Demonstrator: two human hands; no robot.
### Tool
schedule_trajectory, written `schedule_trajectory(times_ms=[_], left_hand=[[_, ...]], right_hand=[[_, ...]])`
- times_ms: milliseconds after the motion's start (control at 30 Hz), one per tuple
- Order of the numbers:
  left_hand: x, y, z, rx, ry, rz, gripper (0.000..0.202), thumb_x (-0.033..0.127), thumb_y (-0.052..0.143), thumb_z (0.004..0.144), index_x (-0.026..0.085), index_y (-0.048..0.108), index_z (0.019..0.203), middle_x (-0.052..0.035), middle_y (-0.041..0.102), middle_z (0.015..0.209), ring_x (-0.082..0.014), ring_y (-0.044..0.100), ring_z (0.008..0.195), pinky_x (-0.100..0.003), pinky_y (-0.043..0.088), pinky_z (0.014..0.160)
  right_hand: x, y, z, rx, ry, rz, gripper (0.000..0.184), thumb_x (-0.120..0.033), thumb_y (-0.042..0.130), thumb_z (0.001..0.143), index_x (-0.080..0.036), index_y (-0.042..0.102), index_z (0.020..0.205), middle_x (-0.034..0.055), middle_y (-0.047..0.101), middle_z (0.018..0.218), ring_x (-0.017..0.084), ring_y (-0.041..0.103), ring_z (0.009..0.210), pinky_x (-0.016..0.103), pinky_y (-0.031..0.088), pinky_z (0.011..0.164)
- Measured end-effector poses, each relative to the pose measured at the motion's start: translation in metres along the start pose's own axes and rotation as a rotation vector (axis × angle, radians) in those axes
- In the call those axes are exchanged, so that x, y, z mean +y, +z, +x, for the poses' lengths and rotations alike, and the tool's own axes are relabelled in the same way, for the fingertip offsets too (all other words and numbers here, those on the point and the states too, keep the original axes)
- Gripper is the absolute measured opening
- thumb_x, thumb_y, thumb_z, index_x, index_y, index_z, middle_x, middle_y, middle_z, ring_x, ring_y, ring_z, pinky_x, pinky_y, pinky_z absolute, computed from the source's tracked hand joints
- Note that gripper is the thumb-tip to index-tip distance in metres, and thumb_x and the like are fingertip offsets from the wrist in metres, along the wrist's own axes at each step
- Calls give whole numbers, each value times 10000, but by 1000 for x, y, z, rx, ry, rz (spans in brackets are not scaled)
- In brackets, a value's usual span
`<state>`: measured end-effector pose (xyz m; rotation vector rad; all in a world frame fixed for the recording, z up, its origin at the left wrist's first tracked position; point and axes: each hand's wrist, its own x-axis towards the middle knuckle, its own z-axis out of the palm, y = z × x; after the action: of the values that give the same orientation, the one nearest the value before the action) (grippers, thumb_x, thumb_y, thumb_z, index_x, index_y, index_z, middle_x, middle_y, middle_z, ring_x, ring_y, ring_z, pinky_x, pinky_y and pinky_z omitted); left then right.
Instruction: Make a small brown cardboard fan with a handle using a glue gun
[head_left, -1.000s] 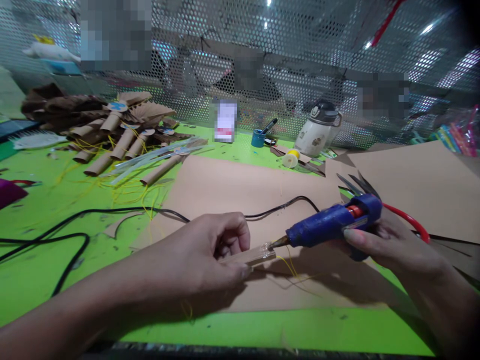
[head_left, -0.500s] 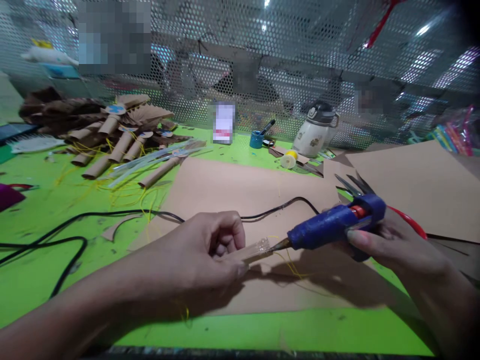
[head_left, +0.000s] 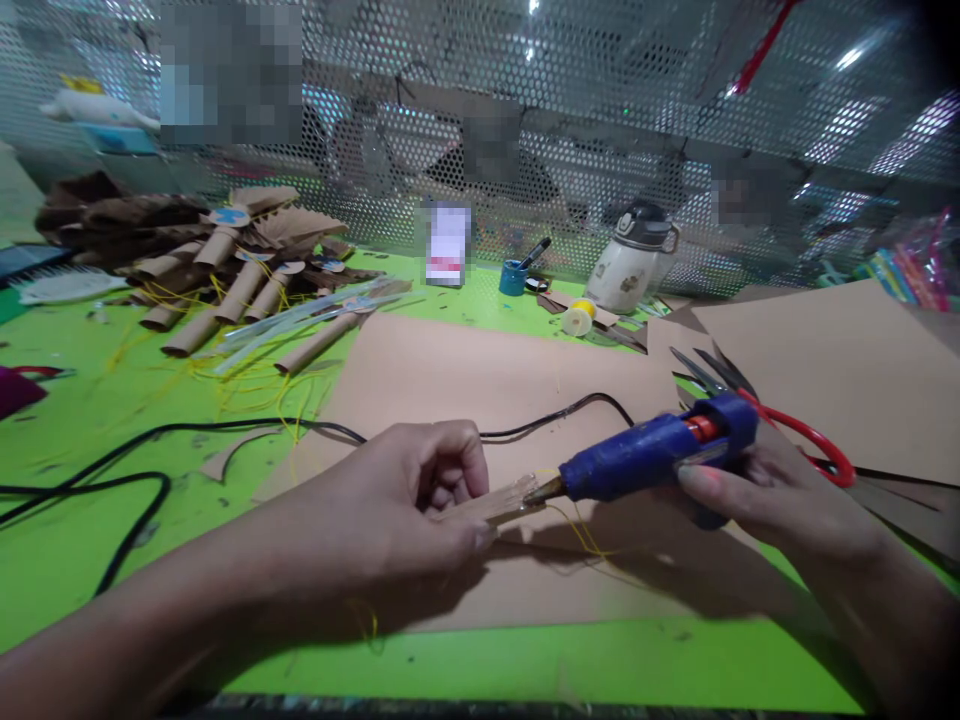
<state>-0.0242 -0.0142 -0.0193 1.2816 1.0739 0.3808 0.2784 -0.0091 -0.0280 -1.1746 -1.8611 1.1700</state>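
Observation:
My left hand [head_left: 405, 510] is closed in a pinch on a small brown paper roll [head_left: 501, 500] just above the brown paper sheet [head_left: 480, 380]. My right hand [head_left: 757, 490] grips a blue glue gun [head_left: 645, 455]. Its metal tip touches the free end of the roll. A thin yellow thread [head_left: 581, 535] trails from the roll's end onto the sheet. The gun's black cord [head_left: 225, 430] runs left across the green table [head_left: 90, 400].
Several brown paper rolls [head_left: 225, 290] and clear glue sticks lie at the back left. Red-handled scissors [head_left: 780, 420] lie behind the gun on a second brown sheet [head_left: 840, 360]. A white bottle [head_left: 630, 265], a yellow spool [head_left: 579, 317] and a blue cup [head_left: 514, 277] stand by the mesh wall.
The glue gun has moved a little left, its tip now further onto the roll's end. My left hand has kept its pinch on the roll.

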Motion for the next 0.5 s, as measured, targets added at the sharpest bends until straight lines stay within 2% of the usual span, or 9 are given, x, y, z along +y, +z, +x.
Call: schedule_trajectory(times_ms=[100,200,300,400,500], left_hand=[[2,-3,1,41,52,92,151,241,628,734,181,492,753,47,528,583,-64,421,485,-157,294,405],[1,-3,2,40,70,110,158,259,631,741,183,494,759,47,525,576,-69,439,490,-160,306,415],[-3,-2,2,15,35,58,175,275,635,745,187,485,765,38,542,595,-74,444,482,-173,326,415],[-6,1,0,10,-13,24,176,308,618,767,194,486,785,37,542,584,-76,426,455,-178,309,389],[-6,3,-2,14,-34,13,182,336,606,779,202,484,800,42,531,559,-77,408,431,-177,281,367]], right_hand=[[1,-4,-2,-61,21,23,223,-461,636,804,-244,685,796,1,573,649,138,528,574,207,443,492],[0,-4,-1,-10,-21,31,218,-465,632,808,-255,693,803,8,598,716,144,562,648,203,466,542],[-2,-2,0,47,-56,15,170,-427,643,811,-262,683,793,0,597,730,133,571,655,188,466,536],[-5,-2,1,9,-53,-32,153,-388,638,820,-253,659,751,-22,550,622,105,519,533,164,412,436],[-8,-4,1,28,-80,-83,149,-384,646,808,-251,642,742,-31,533,595,101,501,513,158,415,431]])
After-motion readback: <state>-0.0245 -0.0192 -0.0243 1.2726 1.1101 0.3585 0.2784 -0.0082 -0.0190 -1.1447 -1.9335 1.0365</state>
